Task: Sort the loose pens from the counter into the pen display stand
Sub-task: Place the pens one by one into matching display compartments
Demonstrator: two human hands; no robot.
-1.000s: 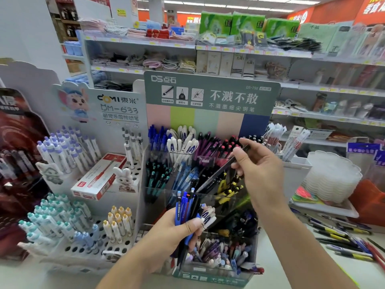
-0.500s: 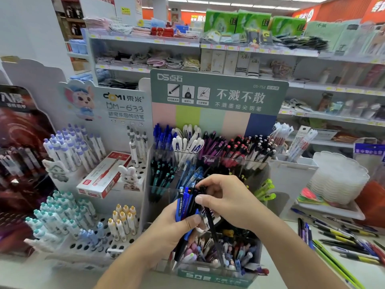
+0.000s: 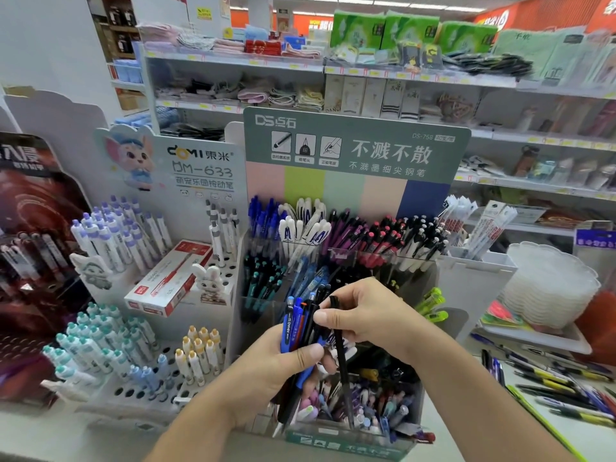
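1. Left hand (image 3: 283, 358) grips a bundle of pens (image 3: 301, 323) upright
2. Right hand (image 3: 363, 316) pinches a black pen (image 3: 341, 355) just beside the bundle
3. Pen display stand (image 3: 350, 255) behind both hands; loose pens (image 3: 566, 385) on the counter (image 3: 483, 411) at right

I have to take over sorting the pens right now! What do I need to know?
Left hand grips a bunch of pens, mostly blue and black.
Right hand pinches one black pen at the bunch.
The pen display stand sits straight ahead, its compartments already holding many pens.
Left to do: slot the held pens, then the loose pens lying on the counter at right.
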